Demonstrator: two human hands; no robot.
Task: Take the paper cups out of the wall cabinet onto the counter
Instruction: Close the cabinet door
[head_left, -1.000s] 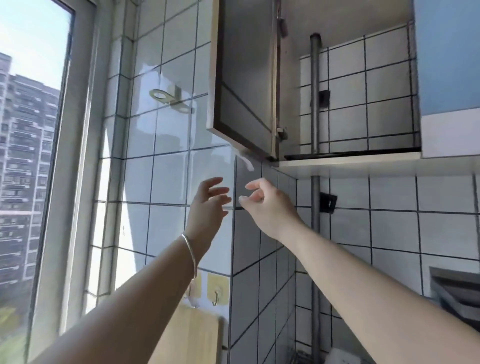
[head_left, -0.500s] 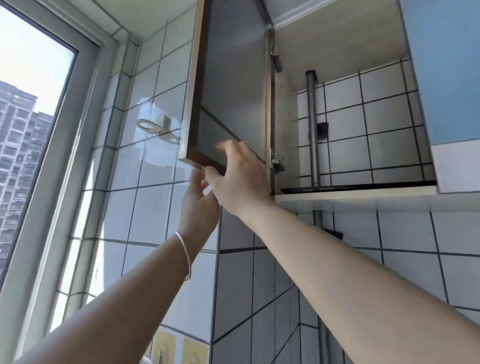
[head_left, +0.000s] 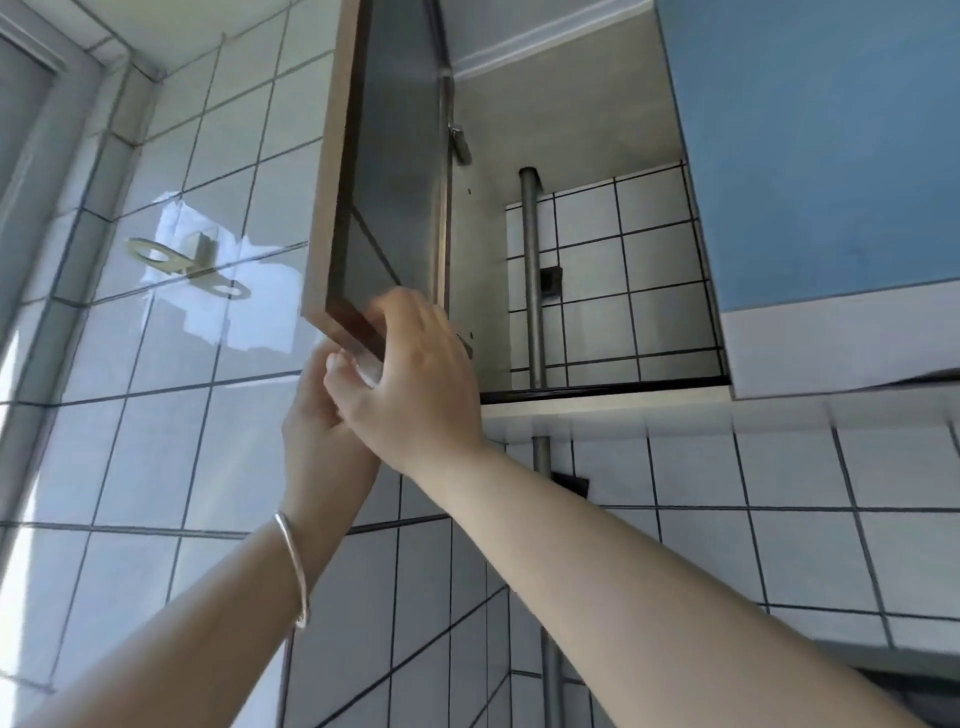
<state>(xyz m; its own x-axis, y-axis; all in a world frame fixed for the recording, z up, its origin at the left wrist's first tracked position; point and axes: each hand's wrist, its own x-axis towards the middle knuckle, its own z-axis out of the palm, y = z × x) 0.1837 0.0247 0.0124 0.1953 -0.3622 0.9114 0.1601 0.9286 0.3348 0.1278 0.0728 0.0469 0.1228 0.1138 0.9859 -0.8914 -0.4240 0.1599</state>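
Both hands now grip the open cabinet door's lower corner.

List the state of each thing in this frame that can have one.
Left cabinet door: swung open.
Blue cabinet door: closed.
Cabinet interior: open to view, no paper cups visible.
Right hand: fingers curled round the open door's bottom edge.
Left hand: raised behind the right hand, grip hidden.
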